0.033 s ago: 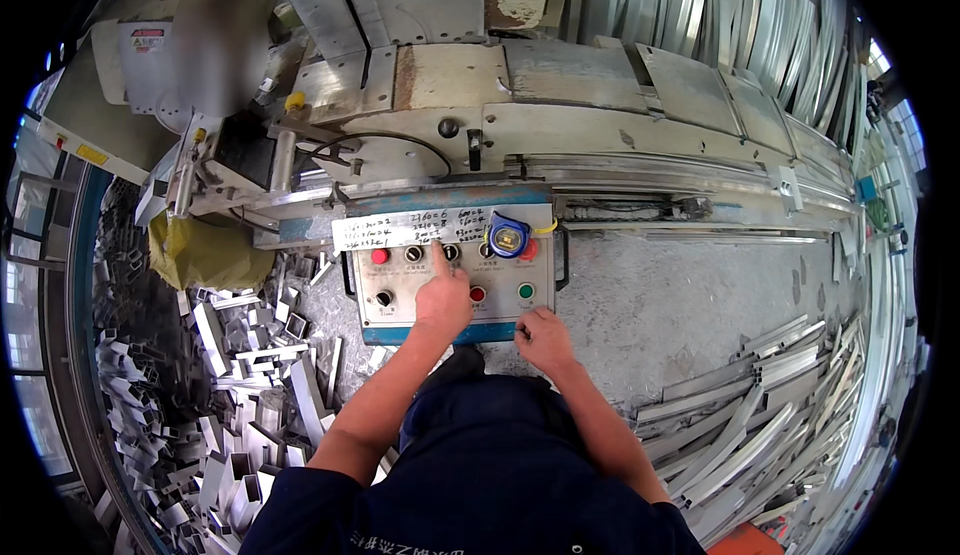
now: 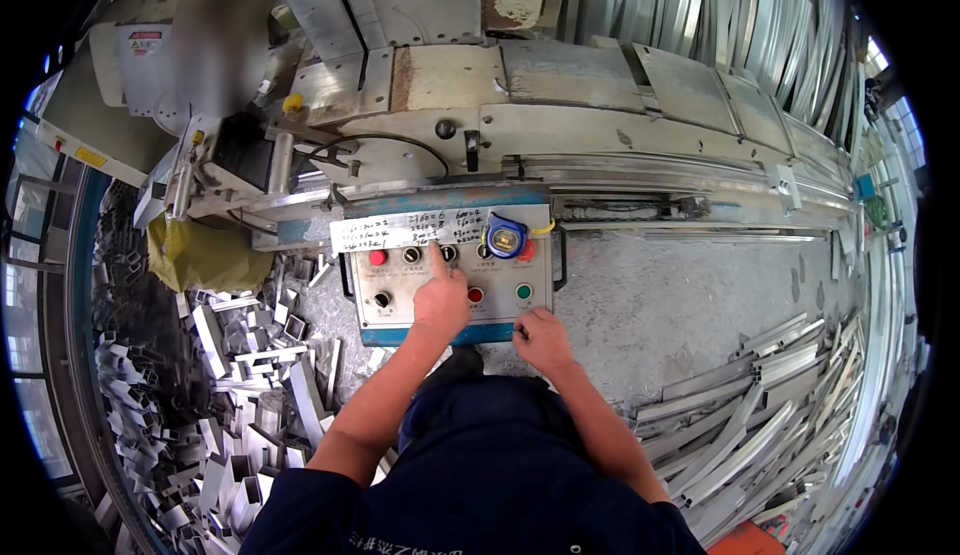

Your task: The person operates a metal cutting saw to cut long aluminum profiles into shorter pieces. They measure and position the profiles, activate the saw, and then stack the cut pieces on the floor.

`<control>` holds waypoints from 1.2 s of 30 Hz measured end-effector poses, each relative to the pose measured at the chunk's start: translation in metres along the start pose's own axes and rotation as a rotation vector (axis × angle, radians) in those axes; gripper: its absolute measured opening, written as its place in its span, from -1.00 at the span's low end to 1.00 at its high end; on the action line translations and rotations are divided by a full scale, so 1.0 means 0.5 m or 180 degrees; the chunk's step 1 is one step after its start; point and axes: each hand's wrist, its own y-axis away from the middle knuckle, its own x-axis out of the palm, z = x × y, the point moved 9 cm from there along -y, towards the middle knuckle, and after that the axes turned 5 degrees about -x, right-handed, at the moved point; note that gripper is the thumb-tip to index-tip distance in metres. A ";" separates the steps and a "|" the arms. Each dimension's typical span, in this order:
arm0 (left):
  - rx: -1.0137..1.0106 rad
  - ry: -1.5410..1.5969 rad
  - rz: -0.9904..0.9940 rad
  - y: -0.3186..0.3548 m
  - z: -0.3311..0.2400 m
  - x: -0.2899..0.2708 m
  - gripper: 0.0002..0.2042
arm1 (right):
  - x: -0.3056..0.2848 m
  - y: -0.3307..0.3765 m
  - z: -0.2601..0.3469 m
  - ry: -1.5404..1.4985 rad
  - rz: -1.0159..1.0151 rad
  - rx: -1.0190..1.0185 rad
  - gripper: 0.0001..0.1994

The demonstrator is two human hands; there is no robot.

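Observation:
A control panel with several knobs and buttons is in front of me. A white handwritten paper strip lies along its upper part. My left hand is over the panel, its index finger stretched out to the lower edge of the paper and the other fingers curled; I see nothing in it. By the panel's lower right corner, below the green button, my right hand is closed with its fingers curled; whatever is inside, if anything, is hidden. A blue tape measure sits on the panel's upper right, its yellow end sticking out.
Beyond the panel runs a long metal machine bed with rails. Cut aluminium offcuts pile up at left, beside a yellowish sack. Long profiles lie at right, and more profiles stand at the far right.

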 end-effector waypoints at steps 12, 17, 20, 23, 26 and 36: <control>0.0314 0.0125 -0.0655 0.001 -0.007 0.000 -0.78 | 0.007 0.004 -0.017 0.0098 -0.0198 -0.0173 -0.90; 0.0374 -0.0112 -0.0605 0.008 -0.019 0.003 -0.78 | 0.010 0.021 -0.024 0.0005 -0.0460 -0.0059 -0.86; 0.0532 -0.0222 -0.0641 0.005 -0.028 0.000 -0.76 | 0.015 0.024 -0.024 0.0051 -0.0419 -0.0036 -0.86; 0.0529 -0.0392 -0.0619 0.003 -0.026 -0.002 -0.74 | 0.026 0.020 -0.021 0.0135 -0.0519 -0.0168 -0.85; 0.0427 -0.0563 -0.0409 -0.001 -0.034 -0.005 -0.67 | 0.026 0.023 -0.024 0.0076 -0.0581 -0.0153 -0.85; 0.0488 -0.0721 -0.0483 0.002 -0.050 -0.009 -0.71 | 0.028 0.025 -0.030 0.0123 -0.0679 -0.0310 -0.83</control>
